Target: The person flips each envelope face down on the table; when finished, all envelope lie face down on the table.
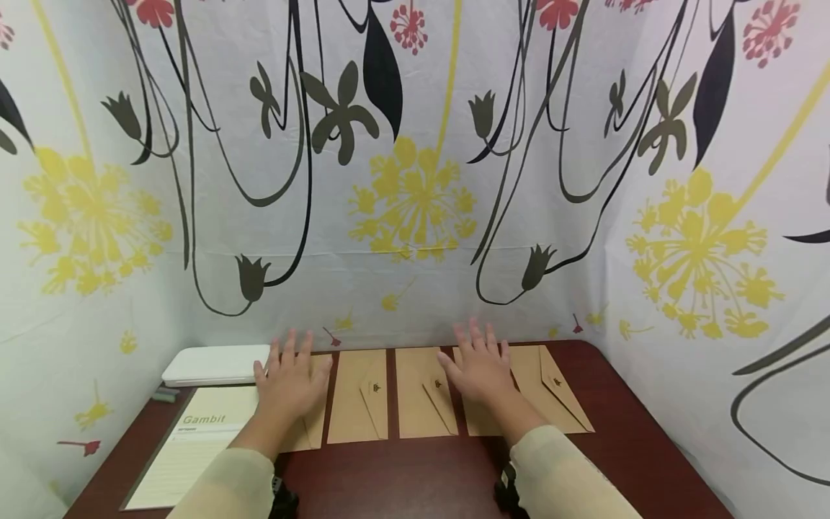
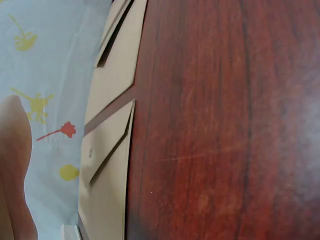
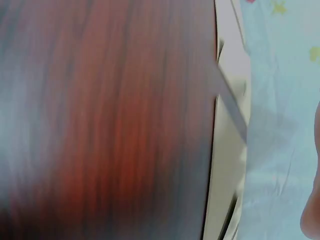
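Several brown paper envelopes, among them one left of centre (image 1: pixel 353 404), one right of centre (image 1: pixel 415 404) and one at the far right (image 1: pixel 545 382), lie in a row on the dark red table. My left hand (image 1: pixel 289 386), fingers spread, is over the leftmost envelope (image 1: pixel 313 429). Over the fourth envelope (image 1: pixel 480 422) is my right hand (image 1: pixel 483 371), its fingers also spread. Neither hand grips anything; whether they touch the paper, I cannot tell. In the wrist views, part of the left hand (image 2: pixel 15 175) and of the right hand (image 3: pixel 312 200) shows at the edge.
A notepad marked Gambit (image 1: pixel 188 454) lies at the table's left, with a white flat case (image 1: pixel 214 364) behind it and small grey objects (image 1: pixel 165 394) beside that. Patterned cloth (image 1: pixel 415 303) stands behind the table (image 1: pixel 389 483) and at both sides.
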`<action>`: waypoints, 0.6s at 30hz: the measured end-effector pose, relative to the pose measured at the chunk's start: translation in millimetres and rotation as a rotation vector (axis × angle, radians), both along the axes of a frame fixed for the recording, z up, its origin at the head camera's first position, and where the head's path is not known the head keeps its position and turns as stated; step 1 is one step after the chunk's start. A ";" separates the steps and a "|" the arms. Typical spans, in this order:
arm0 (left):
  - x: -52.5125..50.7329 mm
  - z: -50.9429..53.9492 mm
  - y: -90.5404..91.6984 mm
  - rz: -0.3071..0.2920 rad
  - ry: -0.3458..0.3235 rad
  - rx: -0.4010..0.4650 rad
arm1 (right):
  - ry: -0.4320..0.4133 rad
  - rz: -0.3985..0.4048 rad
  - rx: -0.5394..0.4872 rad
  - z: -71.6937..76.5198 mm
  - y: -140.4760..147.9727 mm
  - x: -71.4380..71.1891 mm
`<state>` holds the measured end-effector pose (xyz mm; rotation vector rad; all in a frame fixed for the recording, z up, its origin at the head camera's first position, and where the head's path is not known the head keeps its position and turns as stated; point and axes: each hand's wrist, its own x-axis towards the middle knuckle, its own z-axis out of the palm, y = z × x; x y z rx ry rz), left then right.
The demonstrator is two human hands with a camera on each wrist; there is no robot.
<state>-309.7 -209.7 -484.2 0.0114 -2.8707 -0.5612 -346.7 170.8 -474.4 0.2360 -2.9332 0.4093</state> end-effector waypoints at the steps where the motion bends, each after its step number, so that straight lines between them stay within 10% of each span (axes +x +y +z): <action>1: 0.8 -0.1 -0.2 -0.002 -0.002 0.001 | 0.000 0.007 -0.001 0.5 -3.1 1.6; 18: 25.6 11.1 -15.5 0.031 -0.081 0.161 | -0.041 0.158 -0.170 9.6 -79.6 32.2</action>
